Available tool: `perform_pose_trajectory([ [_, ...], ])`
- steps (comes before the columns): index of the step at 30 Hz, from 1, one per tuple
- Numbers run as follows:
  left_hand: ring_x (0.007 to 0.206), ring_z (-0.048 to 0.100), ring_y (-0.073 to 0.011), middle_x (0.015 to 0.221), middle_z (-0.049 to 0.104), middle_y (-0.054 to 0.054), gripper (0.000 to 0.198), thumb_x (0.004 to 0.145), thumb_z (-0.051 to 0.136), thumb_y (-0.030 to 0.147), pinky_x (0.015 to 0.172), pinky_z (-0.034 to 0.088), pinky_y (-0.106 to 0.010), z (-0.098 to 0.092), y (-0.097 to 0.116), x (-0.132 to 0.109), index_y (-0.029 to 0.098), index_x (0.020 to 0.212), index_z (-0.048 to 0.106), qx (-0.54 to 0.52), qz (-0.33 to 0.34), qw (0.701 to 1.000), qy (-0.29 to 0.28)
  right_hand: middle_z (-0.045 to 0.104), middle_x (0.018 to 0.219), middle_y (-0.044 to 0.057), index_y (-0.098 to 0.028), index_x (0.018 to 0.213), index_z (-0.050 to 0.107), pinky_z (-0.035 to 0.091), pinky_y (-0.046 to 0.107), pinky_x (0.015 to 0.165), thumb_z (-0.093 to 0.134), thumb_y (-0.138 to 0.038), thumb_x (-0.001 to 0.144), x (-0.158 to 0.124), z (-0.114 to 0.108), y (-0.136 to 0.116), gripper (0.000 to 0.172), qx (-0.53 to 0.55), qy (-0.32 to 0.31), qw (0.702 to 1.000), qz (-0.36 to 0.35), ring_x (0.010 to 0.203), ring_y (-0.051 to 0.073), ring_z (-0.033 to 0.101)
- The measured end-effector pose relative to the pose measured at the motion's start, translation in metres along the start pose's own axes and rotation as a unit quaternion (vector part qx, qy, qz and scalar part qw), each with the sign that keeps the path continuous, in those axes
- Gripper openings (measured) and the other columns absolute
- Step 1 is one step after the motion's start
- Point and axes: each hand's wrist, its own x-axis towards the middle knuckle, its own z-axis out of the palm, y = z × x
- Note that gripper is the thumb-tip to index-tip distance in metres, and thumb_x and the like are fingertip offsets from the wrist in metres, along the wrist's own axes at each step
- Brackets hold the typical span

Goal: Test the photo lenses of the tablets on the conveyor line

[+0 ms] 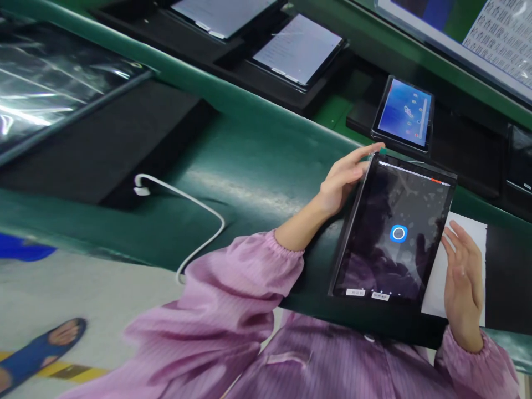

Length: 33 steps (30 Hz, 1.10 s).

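A tablet (386, 266) in a clear film stands in front of me, its dark screen showing a blue-and-white round icon in the middle. Two small white labels are stuck near its lower edge, and a green tab shows at its upper left corner. My left hand (343, 180) grips that corner, with the index finger along the top and the thumb at the side. At the tablet's right edge is my right hand (463, 271), fingers stretched out and fingertips at or close to the edge. A white sheet (434, 299) lies beneath the right hand.
A white earphone cable (203, 205) lies on the green bench (266, 160). Left stands a black foam block (103, 133) with film-wrapped things. Behind are tablets with white screens (297, 50) in a black tray, and a tablet with a blue home screen (405, 113). A foot (62, 335) shows on the floor.
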Motion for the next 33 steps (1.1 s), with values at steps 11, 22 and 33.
perform_pose_trajectory([
  [11, 0.074, 0.069, -0.0234, 0.092, 0.075, -0.005, 0.073, 0.076, 0.075, 0.049, 0.063, 0.051, -0.030, -0.001, 0.007, -0.005, 0.015, 0.139, 0.060, -0.002, -0.021, 1.000, -0.004, 0.056, 0.153, -0.003, -0.037, 0.138, 0.068, 0.031, 0.044, 0.129, 0.066, -0.060, 0.098, 0.026, 0.014, 0.015, 0.046, 0.211, 0.042, 0.948, 0.235, 0.148, 0.023, 0.046],
  [22, 0.078, 0.069, -0.0259, 0.094, 0.074, -0.005, 0.072, 0.076, 0.074, 0.051, 0.067, 0.052, -0.033, -0.002, 0.008, -0.008, 0.018, 0.139, 0.060, 0.007, -0.017, 1.000, -0.002, 0.063, 0.145, -0.002, -0.034, 0.128, 0.074, 0.037, 0.045, 0.126, 0.071, -0.076, 0.086, 0.021, 0.017, 0.017, 0.059, 0.229, 0.023, 0.922, 0.312, 0.143, 0.028, 0.052],
  [33, 0.077, 0.069, -0.0254, 0.097, 0.074, -0.007, 0.075, 0.078, 0.073, 0.057, 0.065, 0.052, -0.032, -0.002, 0.008, -0.007, 0.019, 0.141, 0.057, 0.028, -0.009, 0.999, -0.014, 0.064, 0.144, 0.002, -0.028, 0.134, 0.072, 0.025, 0.047, 0.131, 0.070, -0.064, 0.094, 0.020, 0.016, 0.014, 0.054, 0.212, 0.037, 0.927, 0.308, 0.152, 0.027, 0.039],
])
